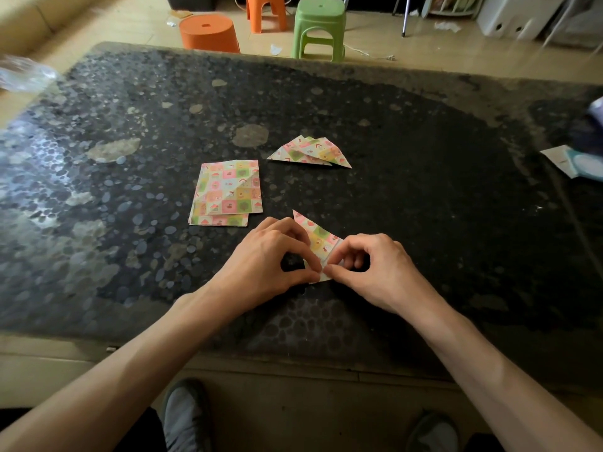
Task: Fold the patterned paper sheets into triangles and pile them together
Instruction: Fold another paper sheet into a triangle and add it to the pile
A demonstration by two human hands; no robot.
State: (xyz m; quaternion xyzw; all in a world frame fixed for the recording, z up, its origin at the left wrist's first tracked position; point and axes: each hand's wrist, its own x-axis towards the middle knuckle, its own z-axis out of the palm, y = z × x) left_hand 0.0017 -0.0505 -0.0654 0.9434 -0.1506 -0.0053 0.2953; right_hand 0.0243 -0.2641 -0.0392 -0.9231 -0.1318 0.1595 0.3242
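Two shoes, a left shoe (186, 415) and a right shoe (430, 432), stand on the floor under the near edge of the table (424, 190). Both bare forearms reach over that edge and meet near the middle of the dark speckled top.

Left grip (264, 256): fingers curled, thumb and forefinger pinching the near corner of the partly folded sheet (318, 236).

Right grip (375, 269): fingers curled, thumb and forefinger pinching the same corner from the other side. The tips of both grips touch there.

Partly folded sheet: it lies between the two grips, with its near corner held and its far point projecting past the left grip's knuckles. Whether the far point rests on the table cannot be told.

Stack of flat sheets (226, 192): it lies beyond the left grip and to its left, apart from it, with its edges slightly offset.

Pile of triangles (310, 153): it lies farther out, to the right of the stack and separate from it, with the triangles overlapping.

At the right edge of the table lies a white paper item (564, 159). On the floor beyond the table stand a round orange stool (208, 32), a second orange stool (264, 11) and a green stool (319, 26).
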